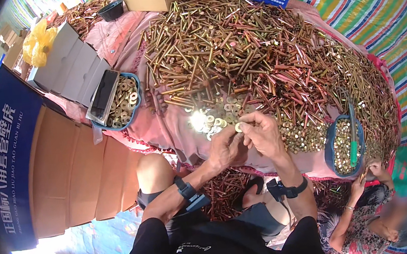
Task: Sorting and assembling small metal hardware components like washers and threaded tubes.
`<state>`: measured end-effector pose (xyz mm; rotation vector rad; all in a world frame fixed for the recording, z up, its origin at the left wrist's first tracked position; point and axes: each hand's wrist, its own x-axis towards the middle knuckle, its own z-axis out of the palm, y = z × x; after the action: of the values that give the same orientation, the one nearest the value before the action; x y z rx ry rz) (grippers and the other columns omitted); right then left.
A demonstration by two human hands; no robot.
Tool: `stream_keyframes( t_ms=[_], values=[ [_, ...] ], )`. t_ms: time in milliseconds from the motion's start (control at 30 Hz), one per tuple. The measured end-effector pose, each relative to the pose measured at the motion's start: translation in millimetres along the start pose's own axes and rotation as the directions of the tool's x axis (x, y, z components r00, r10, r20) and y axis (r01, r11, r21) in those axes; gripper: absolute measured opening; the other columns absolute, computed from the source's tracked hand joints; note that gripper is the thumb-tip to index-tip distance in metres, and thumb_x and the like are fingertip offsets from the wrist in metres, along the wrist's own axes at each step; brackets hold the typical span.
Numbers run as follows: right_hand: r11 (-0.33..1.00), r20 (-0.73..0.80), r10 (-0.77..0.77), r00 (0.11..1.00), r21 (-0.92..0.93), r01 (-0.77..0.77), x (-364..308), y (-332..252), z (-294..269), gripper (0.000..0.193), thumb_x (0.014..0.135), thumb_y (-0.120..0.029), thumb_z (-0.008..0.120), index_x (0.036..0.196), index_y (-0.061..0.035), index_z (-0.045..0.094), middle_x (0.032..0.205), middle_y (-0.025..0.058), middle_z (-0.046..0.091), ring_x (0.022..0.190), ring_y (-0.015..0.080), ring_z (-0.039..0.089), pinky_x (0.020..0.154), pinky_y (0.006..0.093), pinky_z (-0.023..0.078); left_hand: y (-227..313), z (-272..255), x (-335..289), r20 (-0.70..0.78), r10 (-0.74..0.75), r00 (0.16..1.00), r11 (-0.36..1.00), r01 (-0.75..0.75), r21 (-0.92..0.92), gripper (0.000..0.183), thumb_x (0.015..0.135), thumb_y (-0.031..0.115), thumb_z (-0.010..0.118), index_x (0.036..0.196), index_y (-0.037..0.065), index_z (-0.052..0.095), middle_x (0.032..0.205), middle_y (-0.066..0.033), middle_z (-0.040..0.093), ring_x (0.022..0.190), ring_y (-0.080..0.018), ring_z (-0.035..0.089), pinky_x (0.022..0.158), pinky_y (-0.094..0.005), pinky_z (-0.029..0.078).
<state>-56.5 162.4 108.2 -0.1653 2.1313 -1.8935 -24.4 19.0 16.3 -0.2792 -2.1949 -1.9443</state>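
Note:
My left hand (225, 147) and my right hand (261, 132) meet over the near edge of the cloth-covered table. A brass-coloured washer (238, 128) is pinched between the thumb and fingers of my right hand. The left hand's fingers are curled beside it, and what they hold, if anything, is hidden. Just beyond both hands lies a loose group of washers (219, 122), partly in bright glare. Farther back spreads a large heap of brass-coloured bolts and sleeves (233, 42). Small nuts (299, 138) are scattered to the right of my right hand.
A blue basin (138, 84) of washers stands left, beside an open grey box (73, 61). At right, another blue basin (329, 147) holds small metal parts and a green-handled tool (353, 153). A co-worker's hands (360, 184) work nearby. Large cartons (76, 168) stand at left.

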Motion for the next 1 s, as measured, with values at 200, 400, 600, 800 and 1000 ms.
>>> stream_keyframes(
  t_ms=[200,400,600,800,1000],
  values=[
    [0.853,-0.105,-0.337,0.935,-0.454,0.257,27,26,-20,0.019,0.092,-0.008,0.071,0.11,-0.0031,0.072,0.083,0.0101,0.068,0.071,0.0168,0.066,0.061,0.0307,0.053,-6,3,-9,-0.009,0.01,1.0,0.993,-0.009,0.115,0.022,0.101,0.007,0.06,0.122,0.004,0.065,0.09,-0.0092,0.072,0.081,-0.0157,0.067,0.073,-0.0308,0.054],
    [0.521,0.076,-0.385,0.92,-0.804,0.285,50,47,-22,0.03,0.092,0.0,0.056,0.114,-0.0118,0.071,0.094,0.0175,0.056,0.078,0.038,0.065,0.069,0.0462,0.053,2,6,-10,-0.063,0.017,0.998,0.999,-0.014,0.047,0.048,0.097,0.001,0.062,0.143,0.008,0.051,0.1,-0.0155,0.073,0.089,-0.0228,0.073,0.076,-0.0333,0.056],
    [0.449,0.056,-0.502,0.863,-0.835,0.316,59,49,-24,0.025,0.09,0.0,0.066,0.113,-0.0087,0.07,0.09,0.0118,0.06,0.077,0.0305,0.067,0.068,0.041,0.055,-3,4,-10,-0.006,0.091,0.996,0.988,-0.09,0.123,0.045,0.098,0.001,0.061,0.142,0.007,0.053,0.097,-0.0131,0.07,0.077,-0.0234,0.069,0.072,-0.033,0.055],
    [0.971,-0.184,-0.166,0.969,0.144,0.193,22,7,-38,0.023,0.098,-0.017,0.071,0.112,-0.0005,0.061,0.094,0.0058,0.068,0.075,0.0083,0.064,0.058,0.0212,0.05,3,2,-9,0.02,0.074,0.997,0.994,-0.076,0.083,0.043,0.1,0.01,0.063,0.141,0.003,0.053,0.112,-0.0247,0.069,0.096,-0.0385,0.071,0.082,-0.0399,0.056],
    [0.952,-0.133,-0.294,0.947,0.049,0.302,3,6,-12,0.037,0.099,-0.017,0.07,0.127,0.0017,0.056,0.098,0.0085,0.068,0.076,0.0108,0.066,0.059,0.0235,0.053,2,7,-8,0.055,0.049,0.997,0.994,-0.055,0.097,0.041,0.103,0.014,0.058,0.142,0.002,0.052,0.121,-0.0264,0.065,0.107,-0.0399,0.067,0.091,-0.0443,0.054]
  ],
)
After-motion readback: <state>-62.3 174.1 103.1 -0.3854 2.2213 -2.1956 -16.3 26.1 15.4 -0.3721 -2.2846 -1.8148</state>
